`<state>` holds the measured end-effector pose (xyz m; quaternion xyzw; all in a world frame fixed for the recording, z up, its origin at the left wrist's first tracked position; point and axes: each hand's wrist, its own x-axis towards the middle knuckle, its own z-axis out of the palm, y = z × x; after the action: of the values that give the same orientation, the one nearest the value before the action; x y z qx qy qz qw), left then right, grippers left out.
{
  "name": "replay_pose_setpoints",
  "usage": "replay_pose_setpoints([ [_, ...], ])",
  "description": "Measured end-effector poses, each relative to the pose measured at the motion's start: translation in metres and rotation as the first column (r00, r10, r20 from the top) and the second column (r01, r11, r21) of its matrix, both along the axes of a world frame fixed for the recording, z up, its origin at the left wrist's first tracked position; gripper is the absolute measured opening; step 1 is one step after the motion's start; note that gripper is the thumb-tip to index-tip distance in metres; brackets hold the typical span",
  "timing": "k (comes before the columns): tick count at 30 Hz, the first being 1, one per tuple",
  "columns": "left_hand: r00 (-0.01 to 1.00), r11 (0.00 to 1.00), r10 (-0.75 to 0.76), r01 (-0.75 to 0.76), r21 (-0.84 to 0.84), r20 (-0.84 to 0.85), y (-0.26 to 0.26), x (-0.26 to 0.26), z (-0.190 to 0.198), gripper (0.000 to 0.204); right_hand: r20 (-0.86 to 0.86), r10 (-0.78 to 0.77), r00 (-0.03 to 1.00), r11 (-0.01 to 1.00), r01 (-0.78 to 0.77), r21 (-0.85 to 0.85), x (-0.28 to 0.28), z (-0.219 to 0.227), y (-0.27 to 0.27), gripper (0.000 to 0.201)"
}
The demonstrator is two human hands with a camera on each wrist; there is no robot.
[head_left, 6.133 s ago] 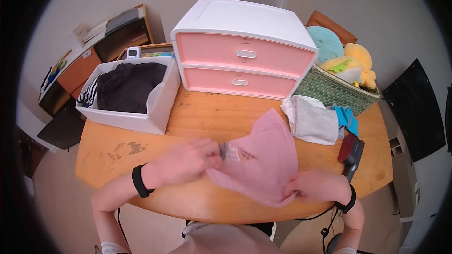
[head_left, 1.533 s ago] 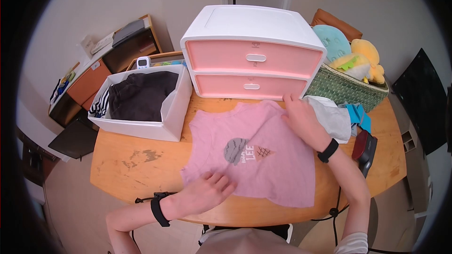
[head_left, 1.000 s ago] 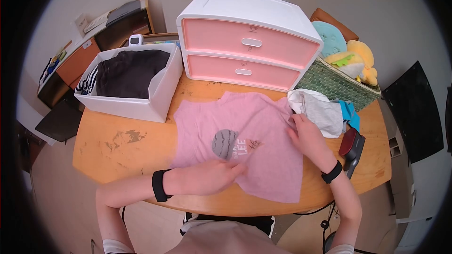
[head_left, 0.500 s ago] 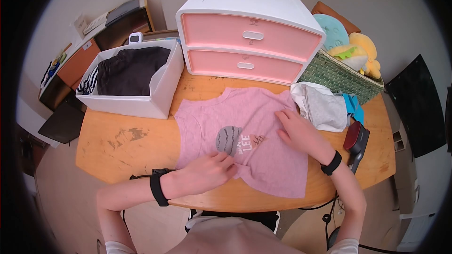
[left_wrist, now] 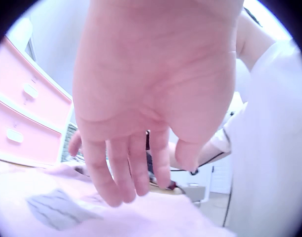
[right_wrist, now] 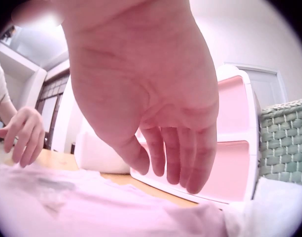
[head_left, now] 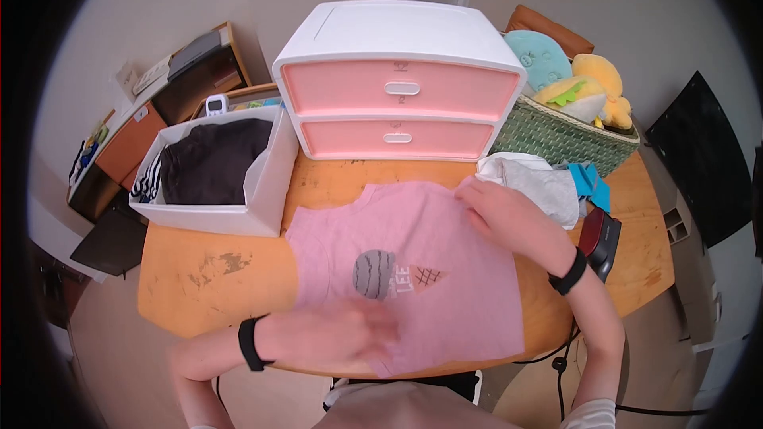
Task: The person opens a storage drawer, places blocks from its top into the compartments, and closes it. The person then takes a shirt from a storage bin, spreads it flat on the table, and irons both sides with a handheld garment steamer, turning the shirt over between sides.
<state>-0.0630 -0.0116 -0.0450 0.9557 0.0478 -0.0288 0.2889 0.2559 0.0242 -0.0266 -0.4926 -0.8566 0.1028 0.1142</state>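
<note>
Head view: the white box at left holds dark and striped clothes, the green basket at upper right holds plush toys, and the pink shirt lies lower centre. Left wrist view: the left hand, loosely open, grips nothing. Right wrist view: the right hand, fingers extended, likewise.

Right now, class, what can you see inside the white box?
The white box holds a dark garment and, towards the left of the head view, a black-and-white striped cloth. Anything underneath them is covered.
</note>
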Motion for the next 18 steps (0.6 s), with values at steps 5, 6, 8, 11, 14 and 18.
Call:
replay_pose_setpoints([
  [5,0.918,0.839,0.319,-0.389,0.379,0.236,0.073,0.009,-0.025,0.055,0.201,-0.08,0.976,0.97,0.03,0.242,0.021,-0.05,0.05,0.019],
  [6,0.912,0.819,0.367,-0.411,0.4,0.186,0.081,0.007,-0.031,0.065,0.201,-0.088,0.976,0.967,0.036,0.252,0.024,-0.055,0.055,0.019],
  [8,0.901,0.793,0.421,-0.421,0.44,0.104,0.089,0.003,-0.039,0.086,0.305,-0.095,0.948,0.971,0.021,0.236,0.027,-0.061,0.062,0.014],
  [11,0.876,0.779,0.476,-0.46,0.426,0.075,0.088,-0.002,-0.036,0.089,0.363,-0.178,0.915,0.954,0.07,0.291,0.032,-0.067,0.068,0.015],
  [14,0.848,0.756,0.529,-0.454,0.472,-0.031,0.087,-0.009,-0.031,0.094,0.441,-0.308,0.843,0.939,0.195,0.283,0.03,-0.069,0.075,0.02],
  [18,0.848,0.753,0.529,-0.474,0.457,0.008,0.086,-0.017,-0.037,0.094,0.345,-0.306,0.887,0.945,0.238,0.226,0.03,-0.055,0.066,0.025],
])
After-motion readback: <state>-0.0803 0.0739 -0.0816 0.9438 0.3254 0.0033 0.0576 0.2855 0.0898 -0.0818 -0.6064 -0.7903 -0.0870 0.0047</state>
